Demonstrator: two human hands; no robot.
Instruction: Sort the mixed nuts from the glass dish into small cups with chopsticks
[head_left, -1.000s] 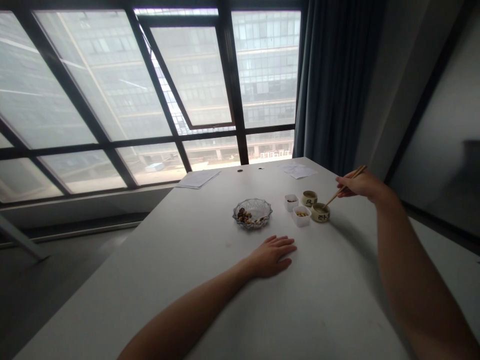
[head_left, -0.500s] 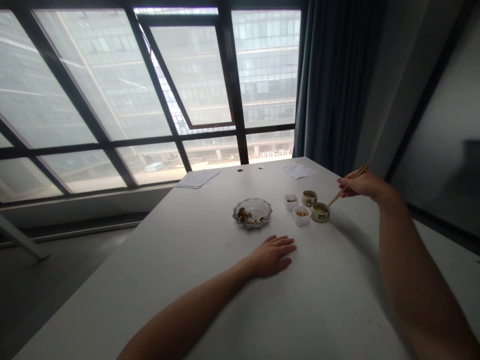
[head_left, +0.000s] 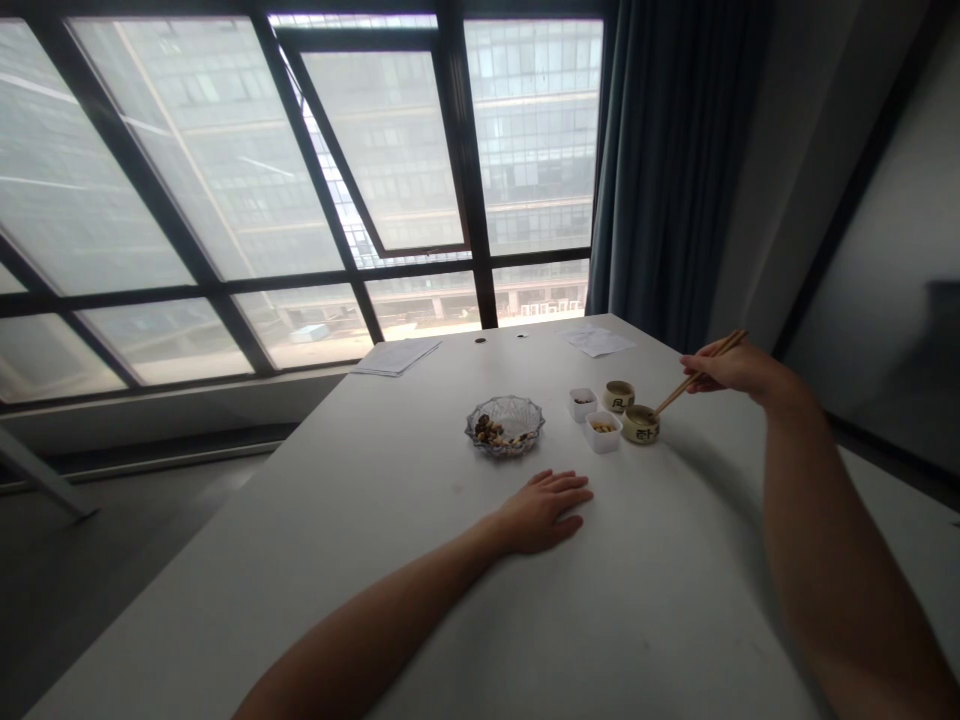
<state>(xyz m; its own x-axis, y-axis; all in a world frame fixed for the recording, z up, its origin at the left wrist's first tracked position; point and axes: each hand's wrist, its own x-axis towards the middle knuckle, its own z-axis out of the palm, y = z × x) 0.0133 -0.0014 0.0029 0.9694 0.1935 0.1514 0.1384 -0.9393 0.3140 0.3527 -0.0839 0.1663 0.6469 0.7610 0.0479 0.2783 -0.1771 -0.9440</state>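
My right hand (head_left: 727,368) is shut on a pair of wooden chopsticks (head_left: 701,373), their tips close to the rim of a cream ceramic cup (head_left: 641,425) with dark lettering. Behind that cup stands a second ceramic cup (head_left: 619,396). Two small white square containers (head_left: 603,432) (head_left: 583,404) hold a few nuts or beans. My left hand (head_left: 541,512) lies flat and empty on the white table (head_left: 390,560), just below a cut-glass dish (head_left: 504,425) of mixed nuts.
Loose white papers (head_left: 396,356) lie at the table's far left edge, and more paper (head_left: 598,342) lies at the far end. Large dark-framed windows (head_left: 300,170) stand behind the table, with a blue-grey curtain (head_left: 667,160) to their right.
My right hand has moved slightly right, drawing the chopstick tips back towards the cup's rim. My left hand and the dishes have stayed in place.
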